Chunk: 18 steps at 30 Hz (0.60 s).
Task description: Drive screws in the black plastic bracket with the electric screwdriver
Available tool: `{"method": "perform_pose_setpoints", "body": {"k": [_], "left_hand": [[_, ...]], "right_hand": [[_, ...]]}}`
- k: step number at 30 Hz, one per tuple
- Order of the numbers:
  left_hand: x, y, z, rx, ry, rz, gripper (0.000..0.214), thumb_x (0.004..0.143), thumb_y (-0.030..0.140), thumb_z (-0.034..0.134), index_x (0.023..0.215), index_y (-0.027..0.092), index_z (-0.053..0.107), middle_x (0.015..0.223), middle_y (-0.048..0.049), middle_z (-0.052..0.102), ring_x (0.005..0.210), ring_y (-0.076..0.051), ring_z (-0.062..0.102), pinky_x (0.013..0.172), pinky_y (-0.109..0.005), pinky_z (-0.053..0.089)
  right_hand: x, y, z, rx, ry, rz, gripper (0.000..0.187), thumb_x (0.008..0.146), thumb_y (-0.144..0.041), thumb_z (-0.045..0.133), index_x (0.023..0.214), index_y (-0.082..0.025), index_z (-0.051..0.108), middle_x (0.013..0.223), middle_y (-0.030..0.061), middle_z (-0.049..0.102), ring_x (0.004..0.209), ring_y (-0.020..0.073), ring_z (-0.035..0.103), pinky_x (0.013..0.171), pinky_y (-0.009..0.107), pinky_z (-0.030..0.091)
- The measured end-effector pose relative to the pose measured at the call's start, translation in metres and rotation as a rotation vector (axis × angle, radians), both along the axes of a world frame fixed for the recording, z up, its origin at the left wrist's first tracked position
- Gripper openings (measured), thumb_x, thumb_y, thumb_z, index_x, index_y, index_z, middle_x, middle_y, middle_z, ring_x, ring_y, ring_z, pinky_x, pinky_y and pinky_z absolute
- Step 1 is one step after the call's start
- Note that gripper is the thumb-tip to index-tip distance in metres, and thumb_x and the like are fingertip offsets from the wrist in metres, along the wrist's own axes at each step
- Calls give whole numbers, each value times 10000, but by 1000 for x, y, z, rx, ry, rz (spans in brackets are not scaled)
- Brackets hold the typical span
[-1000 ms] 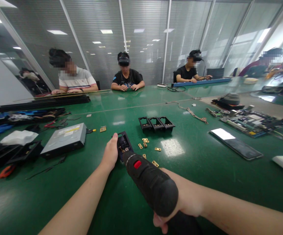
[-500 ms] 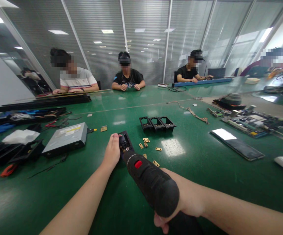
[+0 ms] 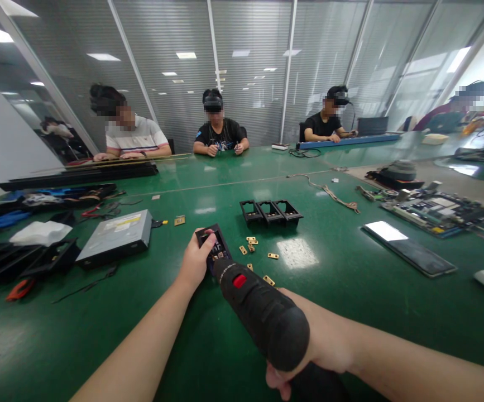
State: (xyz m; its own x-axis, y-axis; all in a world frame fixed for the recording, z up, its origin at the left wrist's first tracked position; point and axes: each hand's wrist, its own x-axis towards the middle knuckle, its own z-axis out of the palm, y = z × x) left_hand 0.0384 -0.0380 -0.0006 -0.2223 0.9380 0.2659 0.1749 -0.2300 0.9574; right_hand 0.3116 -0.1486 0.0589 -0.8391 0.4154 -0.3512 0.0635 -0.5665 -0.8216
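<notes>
Along the left side of the black frame (image 3: 221,241), gripping with the left hand (image 3: 193,265), laying the thumb (image 3: 209,242) over the upper end. Below and right of the frame, wrapped around the handle of a drill (image 3: 269,318) with the right hand (image 3: 325,338); impossible to tell the trigger finger's position behind the drill body. Pointing the drill's nose (image 3: 225,272) at the near end of the frame, with the bit hidden from view. Best, by the look of it, to hold the drill lined up with the working spot, press straight along its length, squeeze gently and ease off at the first firm resistance. Steady the frame against twisting, with the thumb well clear of the bit. Just right of the frame, a scatter of small brass plates (image 3: 273,255), not to be swept aside by the drill. Beyond the frame and to the right, three black holders (image 3: 271,212) in a row on the green table (image 3: 208,340). Well left of the frame, a silver disc drive (image 3: 118,237); well right, a phone (image 3: 409,248).
</notes>
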Motion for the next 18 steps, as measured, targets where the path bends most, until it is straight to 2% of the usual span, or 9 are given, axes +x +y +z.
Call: {"method": "perform_pose_setpoints", "body": {"k": [3, 7, 10, 14, 18], "left_hand": [[1, 2, -3, -47, -108, 17, 758, 850, 935, 670, 1072, 217, 763, 1058, -79, 773, 969, -288, 726, 893, -411, 588], [0, 6, -7, -50, -167, 29, 796, 863, 964, 620, 1052, 207, 774, 1061, -95, 796, 937, -287, 742, 864, -419, 609], [0, 5, -6, -40, -123, 59, 803, 859, 966, 623, 1050, 203, 786, 1090, -111, 812, 984, -308, 753, 889, -435, 613], [3, 0, 3, -14, -15, 99, 857, 850, 992, 604, 1068, 191, 817, 1174, -151, 832, 1132, -358, 758, 1010, -481, 596], [5, -3, 7, -11, -12, 92, 903, 831, 1016, 597, 1060, 175, 834, 1172, -178, 843, 1140, -383, 774, 1025, -507, 602]], "right_hand": [[1, 1, -3, 7, -25, -3, 493, 473, -249, 1085, 790, -119, 731, 717, 30, 761, 617, 149, 724, 532, 204, 623], [0, 0, -4, 9, -33, -13, 512, 446, -270, 1097, 766, -115, 729, 696, 30, 757, 585, 138, 717, 502, 183, 614], [0, 0, -4, 19, -12, -12, 484, 480, -270, 1094, 745, -119, 718, 699, 19, 757, 581, 124, 715, 515, 178, 626], [1, 1, -3, 4, 7, 11, 479, 484, -231, 1092, 770, -115, 726, 702, 19, 756, 606, 135, 727, 533, 194, 647], [2, 2, -3, 6, 12, 10, 464, 503, -226, 1083, 786, -104, 736, 716, 34, 761, 627, 147, 734, 543, 204, 646]]}}
